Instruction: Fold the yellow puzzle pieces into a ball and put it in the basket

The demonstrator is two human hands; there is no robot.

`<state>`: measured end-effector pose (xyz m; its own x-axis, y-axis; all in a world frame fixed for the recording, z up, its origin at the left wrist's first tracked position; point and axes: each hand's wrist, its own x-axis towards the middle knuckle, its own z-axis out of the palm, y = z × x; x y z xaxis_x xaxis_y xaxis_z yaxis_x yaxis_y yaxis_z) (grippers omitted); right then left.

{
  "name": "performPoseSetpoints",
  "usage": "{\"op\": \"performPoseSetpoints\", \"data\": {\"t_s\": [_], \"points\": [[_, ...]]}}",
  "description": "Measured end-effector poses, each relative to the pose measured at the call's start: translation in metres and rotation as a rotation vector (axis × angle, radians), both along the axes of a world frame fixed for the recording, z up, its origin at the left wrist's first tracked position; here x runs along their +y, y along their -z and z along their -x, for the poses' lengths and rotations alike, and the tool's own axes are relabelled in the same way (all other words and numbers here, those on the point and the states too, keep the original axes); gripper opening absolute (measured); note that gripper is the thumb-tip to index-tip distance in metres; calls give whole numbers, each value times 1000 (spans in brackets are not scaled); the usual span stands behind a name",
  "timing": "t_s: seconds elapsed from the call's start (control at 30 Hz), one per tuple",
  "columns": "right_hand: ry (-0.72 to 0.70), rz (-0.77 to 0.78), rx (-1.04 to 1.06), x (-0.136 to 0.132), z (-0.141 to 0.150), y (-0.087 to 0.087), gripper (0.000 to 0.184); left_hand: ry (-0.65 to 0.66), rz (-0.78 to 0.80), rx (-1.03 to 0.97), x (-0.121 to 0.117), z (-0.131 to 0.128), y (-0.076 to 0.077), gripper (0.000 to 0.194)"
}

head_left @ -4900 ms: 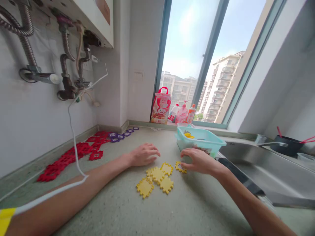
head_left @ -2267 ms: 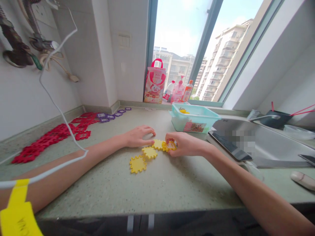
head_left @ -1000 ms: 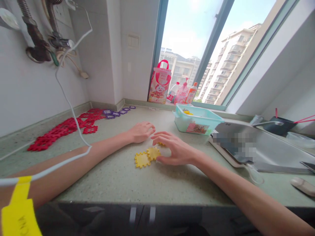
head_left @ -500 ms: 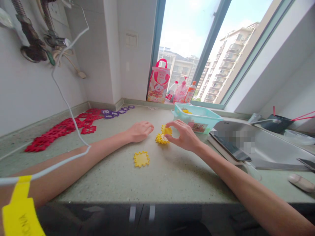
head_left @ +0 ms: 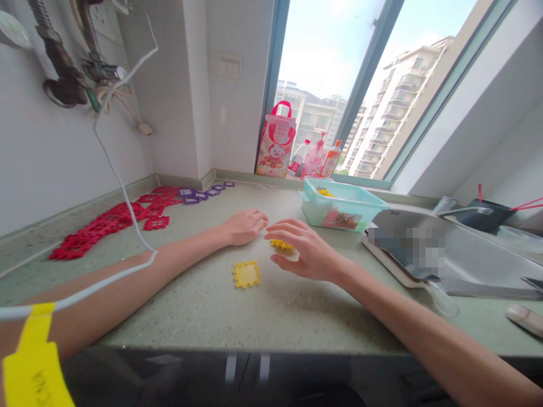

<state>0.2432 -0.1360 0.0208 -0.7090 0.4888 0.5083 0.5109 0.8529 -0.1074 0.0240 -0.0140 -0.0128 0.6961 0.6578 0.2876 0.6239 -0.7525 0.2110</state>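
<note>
Speckled green countertop (head_left: 237,316) under both forearms. Steel sink (head_left: 470,265) well off to the right of the hands. Long run of red puzzle tiles (head_left: 106,226) far out to the left, along the wall. Turquoise tub (head_left: 339,206) just beyond the right hand. Right hand (head_left: 303,254) hovering palm down, fingers spread and apart, gripping nothing. Left hand (head_left: 244,226) resting flat on the counter just beside it, fingers loosely curled, nothing held. Single yellow tile (head_left: 246,274) lying flat, nearer than both hands. Yellow tile cluster (head_left: 280,244) partly hidden beneath the right fingers; contact unclear.
</note>
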Motion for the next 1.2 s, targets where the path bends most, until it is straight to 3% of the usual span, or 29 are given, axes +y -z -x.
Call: {"op": "performPoseSetpoints", "data": {"t_s": [0.07, 0.17, 0.33, 0.43, 0.63, 0.77, 0.93, 1.2], "points": [[-103, 46, -91, -16, 19, 2, 46, -8, -15, 6, -1, 0, 0, 40], [-204, 120, -188, -34, 41, 6, 38, -30, -30, 6, -1, 0, 1, 37], [-220, 163, -131, -33, 38, 8, 23, -32, -31, 3, -1, 0, 1, 36], [-142, 113, -44, -17, 16, 2, 26, -22, -30, 0, -1, 0, 0, 36], [259, 20, 91, 17, -32, -12, 29, -34, -98, -117, -3, 2, -3, 30], [281, 53, 53, 28, -41, -5, 25, -134, -95, -175, -4, 3, -3, 33], [258, 151, -19, 31, -39, 3, 18, -168, -70, -124, -8, 3, -6, 34], [301, 243, -114, 30, -39, 8, 48, -177, -38, -47, -7, 2, -7, 34]]}}
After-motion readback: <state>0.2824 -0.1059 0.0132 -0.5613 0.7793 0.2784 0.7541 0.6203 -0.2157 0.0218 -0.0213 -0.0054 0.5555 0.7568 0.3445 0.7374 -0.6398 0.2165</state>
